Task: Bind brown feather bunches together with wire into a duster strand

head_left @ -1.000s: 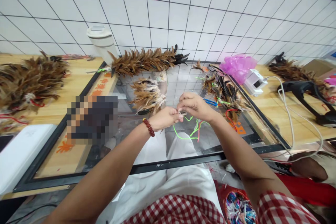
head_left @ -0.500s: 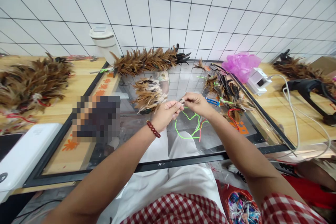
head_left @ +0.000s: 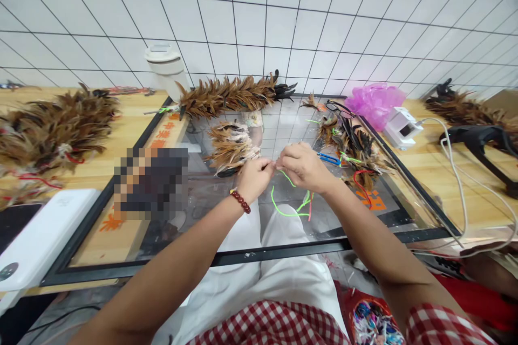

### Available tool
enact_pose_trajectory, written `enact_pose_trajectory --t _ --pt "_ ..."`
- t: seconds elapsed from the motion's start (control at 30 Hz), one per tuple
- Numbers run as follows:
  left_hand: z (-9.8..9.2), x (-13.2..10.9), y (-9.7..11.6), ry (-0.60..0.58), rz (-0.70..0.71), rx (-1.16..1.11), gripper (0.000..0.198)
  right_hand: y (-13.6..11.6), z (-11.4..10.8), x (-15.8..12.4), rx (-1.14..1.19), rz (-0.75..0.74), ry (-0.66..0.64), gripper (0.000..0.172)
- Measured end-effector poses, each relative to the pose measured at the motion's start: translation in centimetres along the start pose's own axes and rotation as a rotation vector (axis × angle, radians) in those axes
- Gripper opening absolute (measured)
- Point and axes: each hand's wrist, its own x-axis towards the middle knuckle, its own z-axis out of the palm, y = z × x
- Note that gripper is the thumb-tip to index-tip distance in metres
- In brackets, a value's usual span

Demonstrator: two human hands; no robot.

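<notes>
My left hand (head_left: pixel 254 178), with a dark red bead bracelet (head_left: pixel 240 201) at the wrist, is closed in a pinch above the glass tabletop. My right hand (head_left: pixel 303 167) meets it fingertip to fingertip, its fingers curled and pressed together. Whatever small thing lies between them is hidden. Just beyond the left hand is a bundle of brown feathers (head_left: pixel 232 145) with pale fluffy ends. Bright green string (head_left: pixel 279 207) lies loose on the glass below the hands, one strand running up close to the right fingers. Blue snips (head_left: pixel 328 158) lie right of the right hand.
A long feather garland (head_left: pixel 230 96) lies along the back, near a white container (head_left: pixel 165 70). Dark feathers (head_left: pixel 352 137), a pink plastic bag (head_left: pixel 374 103) and a white device (head_left: pixel 401 128) with a cable are at right. More feathers (head_left: pixel 60 129) and a white power bank (head_left: pixel 50 237) sit left.
My right hand has turned, its fingers curling over the left fingertips. The small greyish piece visible between the fingers before is now covered. The view has shifted slightly.
</notes>
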Motion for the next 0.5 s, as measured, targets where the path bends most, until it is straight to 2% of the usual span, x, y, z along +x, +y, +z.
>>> enact_pose_trajectory --t 0.1,0.2,0.27,0.4,0.47,0.5 --pt "-0.2 -0.6 1.0 -0.104 0.157 0.155 0.032 0.1 -0.8 0.1 0.187 0.076 0.064 0.016" --pt "-0.2 -1.1 1.5 -0.149 0.206 0.153 0.032 0.3 -1.1 0.3 0.521 0.177 0.105 0.017" --pt "-0.1 -1.1 1.4 -0.210 0.169 0.041 0.033 0.4 -0.8 0.4 0.717 0.279 0.139 0.020" --pt "0.0 -0.9 0.9 -0.357 0.028 -0.357 0.039 0.8 0.3 0.4 0.961 0.555 0.290 0.025" --pt "0.0 -0.7 0.9 -0.361 -0.051 -0.547 0.041 1.0 0.7 0.3 1.040 0.630 0.315 0.027" --pt "0.0 -0.6 1.0 -0.340 -0.086 -0.616 0.040 1.0 0.8 0.2 1.079 0.634 0.277 0.030"
